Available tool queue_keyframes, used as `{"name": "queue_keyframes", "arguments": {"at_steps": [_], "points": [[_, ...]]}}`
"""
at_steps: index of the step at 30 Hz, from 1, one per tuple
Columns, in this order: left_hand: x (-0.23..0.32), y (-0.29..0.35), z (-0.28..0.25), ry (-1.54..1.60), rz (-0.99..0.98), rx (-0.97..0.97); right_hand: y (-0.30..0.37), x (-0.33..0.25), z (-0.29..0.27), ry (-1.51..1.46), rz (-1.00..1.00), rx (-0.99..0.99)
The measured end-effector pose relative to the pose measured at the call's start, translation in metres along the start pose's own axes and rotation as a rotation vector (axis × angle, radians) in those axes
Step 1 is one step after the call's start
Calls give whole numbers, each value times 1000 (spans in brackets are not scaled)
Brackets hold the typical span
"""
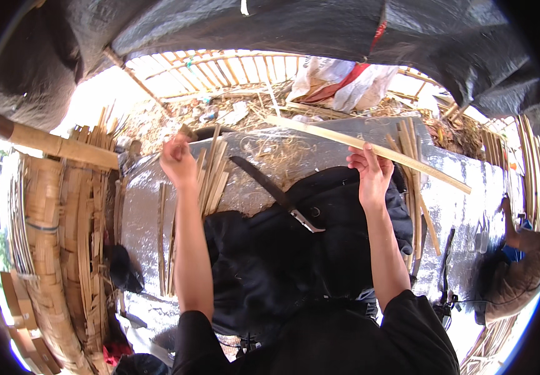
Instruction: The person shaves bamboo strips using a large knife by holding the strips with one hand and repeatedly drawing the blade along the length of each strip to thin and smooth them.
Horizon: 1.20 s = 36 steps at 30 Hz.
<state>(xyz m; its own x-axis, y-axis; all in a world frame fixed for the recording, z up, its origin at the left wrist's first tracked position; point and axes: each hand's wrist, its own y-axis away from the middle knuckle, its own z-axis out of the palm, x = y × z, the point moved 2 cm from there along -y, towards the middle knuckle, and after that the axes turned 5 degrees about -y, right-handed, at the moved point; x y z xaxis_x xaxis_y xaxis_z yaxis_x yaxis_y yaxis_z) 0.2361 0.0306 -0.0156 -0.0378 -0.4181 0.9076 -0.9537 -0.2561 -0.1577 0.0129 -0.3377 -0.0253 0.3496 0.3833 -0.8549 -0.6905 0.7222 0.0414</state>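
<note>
A long pale bamboo strip point(429, 170) is held in my right hand point(373, 175), pinched between thumb and fingers. It slants from the far middle down to the right. My left hand point(179, 164) is raised on the left, apart from the strip, its fingers curled and slightly blurred. A small brown shape shows at its fingertips; I cannot tell whether it is held. Across the black cloth point(270, 269) over my lap lies a long knife point(263, 180), its dark blade pointing to the far left and its handle toward me.
Bamboo strips lie in bundles left point(215, 181) and right point(415, 187) of my lap on a silver sheet point(142, 212). Woven bamboo stacks point(45, 219) stand at far left. Beyond are a white sack point(370, 87) and lattice fence; a black tarp point(220, 28) hangs overhead.
</note>
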Motion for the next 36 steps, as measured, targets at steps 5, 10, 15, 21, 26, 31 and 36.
{"name": "queue_keyframes", "arguments": {"at_steps": [5, 10, 15, 21, 26, 31, 36], "points": [[52, -6, 67, -588, 255, -420, 0, -14, -12, 2, 60, -100], [80, 71, 99, -262, 349, -1040, -2, -17, -38, 74, 138, -103], [79, 107, 86, -399, 364, -1157, -2, -14, -37, 96, 142, -122], [36, 114, 67, -313, 425, -1094, -27, 8, 5, 291, 106, -303], [50, 109, 46, -278, 330, -919, -42, 28, 10, 321, 111, -378], [33, 91, 23, -362, 415, -828, -27, 37, 21, 243, 205, -351], [34, 97, 43, -436, 564, -594, -31, 38, 4, 204, 218, -262]]}}
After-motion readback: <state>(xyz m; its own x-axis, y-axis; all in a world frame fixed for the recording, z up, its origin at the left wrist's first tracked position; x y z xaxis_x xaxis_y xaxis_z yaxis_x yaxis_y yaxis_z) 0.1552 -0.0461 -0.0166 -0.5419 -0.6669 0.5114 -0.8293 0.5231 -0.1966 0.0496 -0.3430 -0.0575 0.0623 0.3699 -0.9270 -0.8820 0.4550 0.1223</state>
